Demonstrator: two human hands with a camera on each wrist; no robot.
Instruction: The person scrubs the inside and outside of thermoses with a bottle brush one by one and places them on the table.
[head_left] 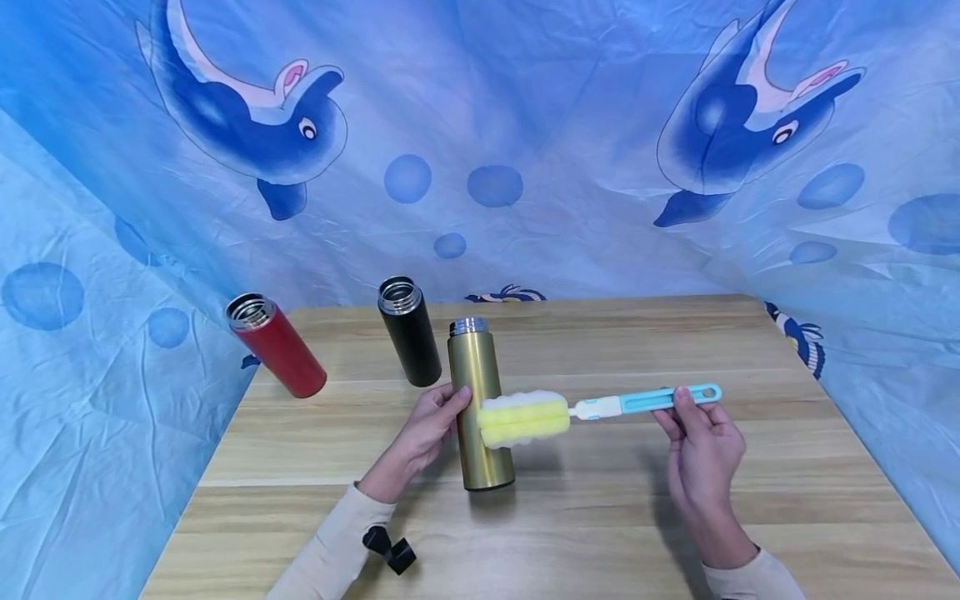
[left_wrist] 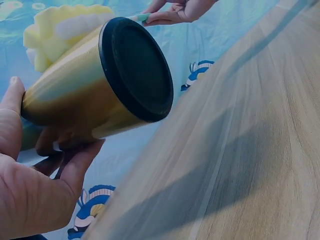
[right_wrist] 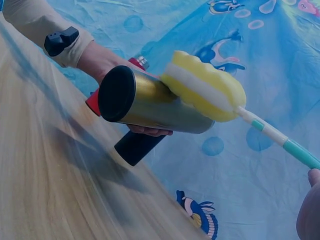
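My left hand (head_left: 429, 425) grips a gold thermos flask (head_left: 474, 367) round its middle. The flask is raised off the table, its lidless steel neck pointing away and its black base (left_wrist: 137, 70) toward me. Between thumb and fingers of my right hand (head_left: 703, 450) is the turquoise-and-white handle (head_left: 645, 402) of a bottle brush. Its yellow and white sponge head (head_left: 525, 419) points left and overlaps the flask's side in the head view. In the right wrist view the sponge (right_wrist: 205, 87) lies along the flask's upper side; only part of my right hand shows there.
A lidless black flask (head_left: 411, 333) stands behind the gold one. Farther left, a lidless red flask (head_left: 277, 346) stands near the back left edge of the wooden table (head_left: 600, 533). Blue cloth printed with dolphins (head_left: 300, 125) hangs behind and at both sides.
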